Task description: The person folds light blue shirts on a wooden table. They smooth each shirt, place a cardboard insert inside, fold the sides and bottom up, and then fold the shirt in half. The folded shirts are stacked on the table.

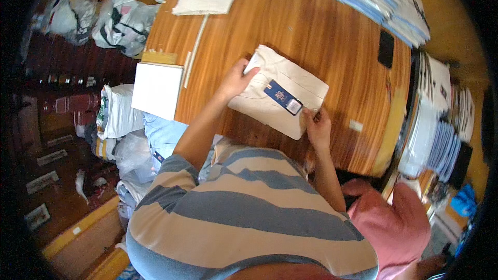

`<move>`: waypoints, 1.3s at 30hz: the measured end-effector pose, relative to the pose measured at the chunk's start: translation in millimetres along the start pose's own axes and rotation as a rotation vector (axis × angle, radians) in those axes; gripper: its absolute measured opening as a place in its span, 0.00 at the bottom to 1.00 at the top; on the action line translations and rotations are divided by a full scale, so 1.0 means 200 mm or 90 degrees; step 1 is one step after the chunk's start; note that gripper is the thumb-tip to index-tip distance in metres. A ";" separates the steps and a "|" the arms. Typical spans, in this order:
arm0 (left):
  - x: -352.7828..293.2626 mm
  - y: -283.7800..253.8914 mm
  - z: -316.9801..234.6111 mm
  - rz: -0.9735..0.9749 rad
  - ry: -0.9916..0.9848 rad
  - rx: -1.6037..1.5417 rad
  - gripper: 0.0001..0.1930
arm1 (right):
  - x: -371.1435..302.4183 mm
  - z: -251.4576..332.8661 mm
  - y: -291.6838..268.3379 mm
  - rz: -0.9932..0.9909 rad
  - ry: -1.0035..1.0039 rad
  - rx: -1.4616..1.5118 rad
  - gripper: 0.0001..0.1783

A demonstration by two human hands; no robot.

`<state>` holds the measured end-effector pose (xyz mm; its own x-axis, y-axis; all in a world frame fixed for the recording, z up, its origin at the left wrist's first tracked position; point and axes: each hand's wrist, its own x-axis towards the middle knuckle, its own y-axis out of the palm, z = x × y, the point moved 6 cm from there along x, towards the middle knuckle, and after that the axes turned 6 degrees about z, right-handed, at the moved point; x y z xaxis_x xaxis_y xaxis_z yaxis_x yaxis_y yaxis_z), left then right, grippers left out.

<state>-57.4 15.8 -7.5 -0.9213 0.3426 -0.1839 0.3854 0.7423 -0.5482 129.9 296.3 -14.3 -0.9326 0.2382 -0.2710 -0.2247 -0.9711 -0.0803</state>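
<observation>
- From where I stand, the cream folded garment [288, 72] is the thing being handled, over the near edge of the desk [270, 10], about midway between its left and right edges
- The person's left hand [241, 79] grasps the garment's left side, thumb on the upper face and the other fingers mostly out of my sight
- The right hand [318, 122] looks to be pinching the garment's right edge, fingertips close together just beside the end of the navy tag [283, 97]
- I can't tell whether the packet rests fully on the wood or is slightly lifted
- As for progress, I judge the folding done: the garment is a compact packet, and the tag lies on its upper face
- Whether it has a clear wrapper, I can't make out
- It is not yet let go or set on a pile; both hands are on it
- At the desk's far left corner lies another pale garment [192, 1], already folded, with a dark tag on top and no hand near it
- Along the far edge, toward the far right corner, stand wrapped stacks [358, 1] in white and pale blue, evidently finished packets
- A white flat slab [157, 91] sits at the left edge, and a dark flat object [385, 49] near the right edge
</observation>
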 end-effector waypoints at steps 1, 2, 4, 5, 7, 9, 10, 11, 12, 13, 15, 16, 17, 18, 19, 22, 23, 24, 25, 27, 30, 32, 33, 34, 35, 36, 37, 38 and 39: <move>0.02 -0.11 0.05 -0.042 -0.008 -0.020 0.20 | 0.11 0.02 0.08 0.022 -0.022 -0.035 0.25; 0.03 -0.23 0.11 -0.085 -0.016 -0.041 0.19 | 0.24 0.05 0.17 0.044 -0.045 -0.070 0.24; 0.35 -0.52 0.24 -0.132 -0.008 -0.150 0.19 | 0.75 0.32 0.38 0.092 -0.101 -0.124 0.24; 0.49 -0.85 0.37 -0.169 -0.011 -0.159 0.20 | 0.96 0.49 0.66 0.119 -0.154 -0.127 0.26; 0.86 -1.49 0.27 -0.200 0.040 -0.072 0.20 | 1.42 0.74 1.08 0.097 -0.231 -0.069 0.28; 1.16 -1.72 0.34 -0.192 -0.002 -0.115 0.20 | 1.74 0.86 1.26 0.117 -0.184 -0.082 0.27; 1.30 -1.75 0.36 -0.183 0.023 -0.098 0.21 | 1.91 0.85 1.31 0.120 -0.149 -0.093 0.26; 1.46 -1.74 0.34 -0.170 0.052 -0.081 0.22 | 2.05 0.83 1.33 0.118 -0.113 -0.104 0.26; 1.57 -1.73 0.39 -0.160 0.065 -0.063 0.23 | 2.10 0.76 1.36 0.130 -0.066 0.000 0.26; 1.62 -1.73 0.53 -0.139 0.003 0.063 0.26 | 2.11 0.72 1.42 0.136 -0.002 -0.064 0.27; 1.59 -1.84 0.91 -0.193 -0.015 0.094 0.28 | 2.06 0.75 1.54 0.167 0.108 -0.195 0.29; 1.60 -1.78 0.91 -0.196 -0.018 0.096 0.29 | 1.99 0.78 1.47 0.128 0.091 -0.247 0.36; 1.57 -1.78 0.92 -0.221 -0.043 0.095 0.28 | 1.99 0.70 1.39 0.115 0.097 -0.261 0.36; 1.55 -1.72 0.80 -0.229 -0.056 0.089 0.27 | 1.96 0.62 1.23 0.083 0.108 -0.276 0.37; 1.38 -1.73 0.70 -0.320 0.000 0.160 0.25 | 1.82 0.63 1.18 0.109 0.102 -0.289 0.36; 0.57 -1.65 0.42 -0.479 0.085 0.218 0.20 | 1.21 0.53 1.11 0.200 0.062 -0.428 0.28; 0.30 -1.53 0.38 -0.453 0.070 0.108 0.18 | 0.99 0.46 1.14 0.233 -0.031 -0.441 0.22; 0.06 -1.36 0.40 -0.393 0.080 0.014 0.16 | 0.73 0.42 1.21 0.340 0.021 -0.382 0.18; -0.17 -1.14 0.41 -0.333 0.087 -0.090 0.16 | 0.48 0.31 1.29 0.445 -0.001 -0.331 0.18; -0.59 -0.76 0.29 -0.162 -0.057 -0.101 0.13 | 0.02 0.14 1.42 0.727 0.142 -0.218 0.16; -1.21 -0.42 0.17 -0.089 -0.229 -0.173 0.10 | -0.38 -0.08 1.59 0.914 -0.018 -0.204 0.14; -1.58 -0.33 0.22 -0.256 -0.199 -0.099 0.09 | -0.51 -0.14 1.76 0.924 0.131 -0.141 0.12; -1.76 -0.30 0.23 -0.331 -0.177 -0.054 0.09 | -0.50 -0.25 1.89 0.923 0.264 -0.148 0.11; -1.91 -0.36 0.20 -0.404 -0.218 0.020 0.07 | -0.49 -0.36 2.01 0.902 0.395 -0.157 0.09; -2.04 -0.37 0.18 -0.456 -0.285 -0.048 0.07 | -0.39 -0.60 2.19 0.899 0.365 -0.206 0.08; -2.16 -0.35 0.16 -0.506 -0.347 -0.115 0.07 | -0.29 -0.77 2.36 0.870 0.351 -0.185 0.05; -2.30 -0.29 0.15 -0.569 -0.418 -0.189 0.06 | -0.29 -0.80 2.51 0.674 0.405 -0.099 0.07; -2.42 -0.19 0.15 -0.579 -0.478 -0.187 0.06 | -0.26 -0.83 2.68 0.633 0.354 -0.148 0.09; -2.46 -0.20 0.16 -0.552 -0.458 -0.153 0.06 | -0.04 -0.98 2.88 0.559 0.242 -0.153 0.10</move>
<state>378.7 -200.5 78.5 -0.6675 -0.6874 -0.2864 -0.4635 0.6845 -0.5627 62.5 -261.5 -246.8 -0.5785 -0.5364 -0.6145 0.6064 -0.7867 0.1159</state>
